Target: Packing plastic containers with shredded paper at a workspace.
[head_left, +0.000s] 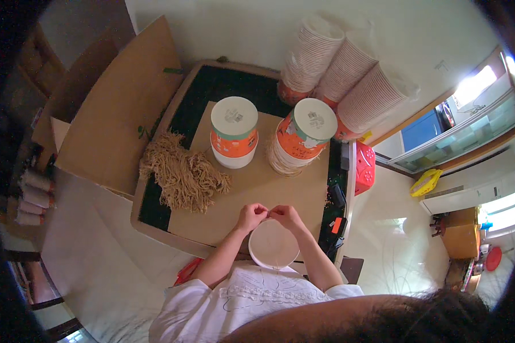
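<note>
Both hands meet at the table's near edge, just above a white paper bucket (274, 244) whose round open mouth faces up against my body. My left hand (253, 216) and my right hand (285, 215) have thumbs and fingers pinched together, fingertips nearly touching at the far rim. Whatever lies between them is too small to make out. Farther off, an upturned orange and white paper bucket (234, 137) stands on the cardboard. Another upturned bucket (306, 132), to its right, has loops of thin tan cord (284, 161) around its lower part. A heap of tan cords (184, 173) lies left.
Tall stacks of paper buckets (340, 68) stand along the wall at the back right. A large cardboard sheet (120, 103) leans at the left edge. Black devices (336, 196) and an orange-topped item (337, 225) line the right edge, beside a red stool (364, 167).
</note>
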A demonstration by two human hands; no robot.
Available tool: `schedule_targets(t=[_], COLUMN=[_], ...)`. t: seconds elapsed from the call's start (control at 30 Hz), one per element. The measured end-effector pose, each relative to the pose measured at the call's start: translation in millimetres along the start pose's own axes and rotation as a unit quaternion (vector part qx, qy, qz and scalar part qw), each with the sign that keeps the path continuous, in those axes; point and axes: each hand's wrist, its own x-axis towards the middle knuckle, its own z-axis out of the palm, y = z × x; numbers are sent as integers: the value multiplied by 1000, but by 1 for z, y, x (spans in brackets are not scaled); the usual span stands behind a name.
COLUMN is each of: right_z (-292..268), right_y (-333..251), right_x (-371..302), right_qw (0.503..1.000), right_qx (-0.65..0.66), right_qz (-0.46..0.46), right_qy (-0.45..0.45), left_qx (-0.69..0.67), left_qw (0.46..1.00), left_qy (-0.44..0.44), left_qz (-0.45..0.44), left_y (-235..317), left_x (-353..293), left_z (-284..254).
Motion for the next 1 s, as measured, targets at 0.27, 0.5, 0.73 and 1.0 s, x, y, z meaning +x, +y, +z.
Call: schedule_targets(t=[0.27,0.5,0.73,1.0], right_z=[-5,-1,2,6], right_y=[-17,-8,-4,2], right_x=[-6,-1,0,3], right_qw=[999,999,1000,998], right_qx=[34,38,13,53], right_qz=[-7,-18,-18,-26], right_qy=[-9,7,1,18], left_qx=[-116,-100,-89,-105], left_qw=[992,994,996,993], left_qy=[2,-5,-4,-9], left_qz=[-40,-34,-24,-57], left_y=[-16,-2,-17,-10], left_x=[2,0,3,1], left_z=[1,-2,1,0])
